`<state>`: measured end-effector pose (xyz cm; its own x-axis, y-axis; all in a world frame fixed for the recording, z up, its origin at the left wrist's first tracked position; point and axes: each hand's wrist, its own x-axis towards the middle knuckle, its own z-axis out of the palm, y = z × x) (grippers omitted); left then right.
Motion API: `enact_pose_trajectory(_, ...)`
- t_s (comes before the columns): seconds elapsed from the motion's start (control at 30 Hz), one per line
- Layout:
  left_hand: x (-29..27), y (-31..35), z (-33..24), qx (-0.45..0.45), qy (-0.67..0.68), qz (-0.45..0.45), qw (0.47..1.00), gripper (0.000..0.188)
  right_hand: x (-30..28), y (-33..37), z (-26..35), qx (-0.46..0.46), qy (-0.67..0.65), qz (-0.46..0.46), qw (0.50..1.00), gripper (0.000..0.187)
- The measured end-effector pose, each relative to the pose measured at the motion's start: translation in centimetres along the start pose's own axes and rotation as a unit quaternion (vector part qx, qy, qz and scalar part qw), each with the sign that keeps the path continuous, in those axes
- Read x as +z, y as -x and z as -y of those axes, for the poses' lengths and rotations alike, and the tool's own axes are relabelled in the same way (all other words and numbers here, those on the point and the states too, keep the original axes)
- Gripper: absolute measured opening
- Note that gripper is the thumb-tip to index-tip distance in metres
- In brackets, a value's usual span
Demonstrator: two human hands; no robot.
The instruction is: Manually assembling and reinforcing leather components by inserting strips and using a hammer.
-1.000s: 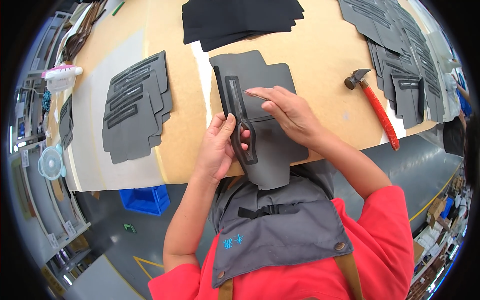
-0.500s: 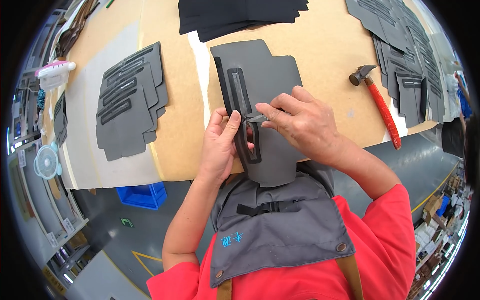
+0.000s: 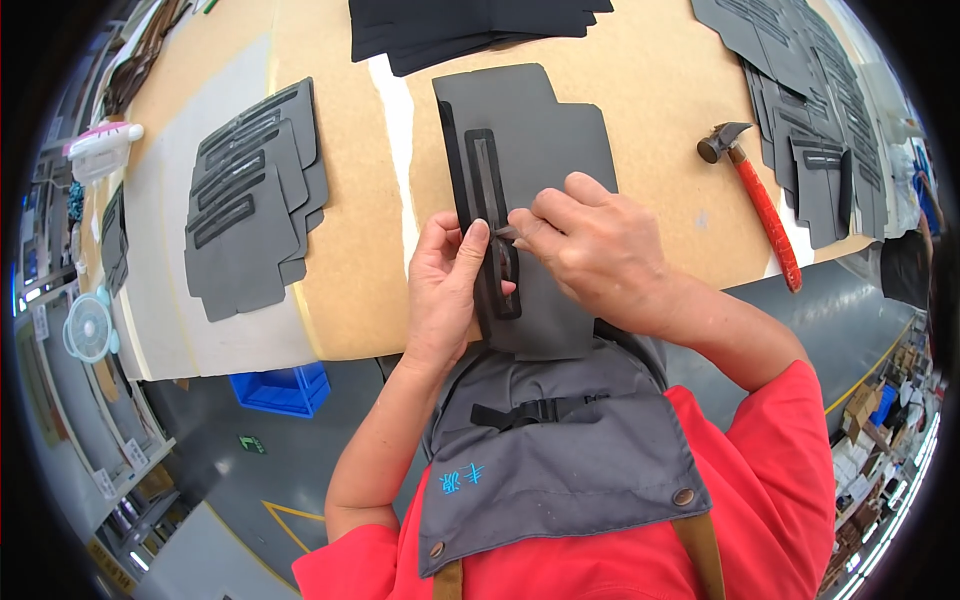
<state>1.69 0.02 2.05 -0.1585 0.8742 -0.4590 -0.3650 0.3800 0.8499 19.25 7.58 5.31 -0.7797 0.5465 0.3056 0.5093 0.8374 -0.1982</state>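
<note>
Across the upper half of the view is a big tan worktop (image 3: 360, 220). On its right side lies a big, messy pile of grey pieces (image 3: 780, 60). Black sheets (image 3: 470, 25) lie on top of each other at the far side. Over on the left, a grey stack (image 3: 245, 235) is spread out like cards. Between the grey stack and the hammer (image 3: 764, 210), which has a red handle, is one grey sheet (image 3: 560, 140) with a dark strip and a slit. Its near end pokes past the worktop's edge. A blue box (image 3: 290, 388) sits below that edge. The left hand (image 3: 445, 275) has its grip closed on the sheet's left side, thumb on top, a fingertip showing through the slit. The right hand (image 3: 605, 245) has its grip pinched on a small shiny tool (image 3: 505, 232) beside the left thumb. Fingers hide most of it, so I cannot tell its kind.
</note>
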Motion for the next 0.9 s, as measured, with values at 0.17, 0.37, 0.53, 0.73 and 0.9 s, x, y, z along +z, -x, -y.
enact_pose_trajectory(0.17,-0.3,-0.1,-0.3,-0.002,0.004,-0.010,1.000,0.018,-0.6,-0.2,-2.3,0.020,-0.070,-0.027,0.997,0.019)
enact_pose_trajectory(0.37,-0.1,-0.3,-0.6,-0.041,0.008,0.003,0.999,0.015,4.3,-3.4,-3.2,0.302,-0.551,-0.115,0.769,0.042)
enact_pose_trajectory(0.53,-2.4,-0.8,-0.5,-0.149,0.248,0.050,0.956,0.014,6.3,-3.1,-4.1,0.275,-0.511,-0.099,0.808,0.054)
enact_pose_trajectory(0.73,-6.3,-0.6,-1.2,-0.145,0.361,0.084,0.917,0.018,5.7,-2.9,-4.1,0.275,-0.534,-0.075,0.796,0.053)
enact_pose_trajectory(0.9,-2.7,-3.7,-4.4,-0.180,0.068,0.066,0.979,0.027,5.6,-2.5,-4.0,0.268,-0.551,-0.088,0.786,0.054)
